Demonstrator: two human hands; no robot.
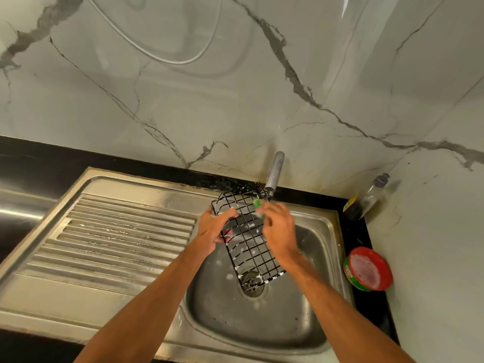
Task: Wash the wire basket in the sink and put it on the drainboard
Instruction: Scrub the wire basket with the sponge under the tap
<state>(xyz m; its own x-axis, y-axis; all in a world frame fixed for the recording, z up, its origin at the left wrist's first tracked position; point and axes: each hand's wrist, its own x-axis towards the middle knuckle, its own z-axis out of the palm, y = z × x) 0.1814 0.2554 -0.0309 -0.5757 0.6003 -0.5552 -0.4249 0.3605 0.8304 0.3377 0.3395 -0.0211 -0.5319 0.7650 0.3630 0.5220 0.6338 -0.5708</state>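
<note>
I am looking down at 2 bare forearms reaching over a stainless steel sink (309, 334). My left hand (212, 230) is gripping the left edge of the wire basket (246, 231), thumb over the top and fingers curled under the grid. The basket is a long rectangle of thin black wire in square mesh, dotted with white suds, and it is hanging tilted over the basin with its lower end above the round drain (252, 281). My right hand (278, 231) is pinching a small green scrubber (258, 204) in its fingertips and pressing it against the basket's upper right side, just beneath the dull metal tap (274, 171). To the left the ribbed steel drainboard (115, 239) is lying wet, with thin lines of foam in its grooves. On the black counter to the right, a round red and green soap tub (368, 269) is sitting open beside a clear plastic bottle (372, 196). Behind, glossy grey-veined marble wall (235, 87) is reflecting light.
</note>
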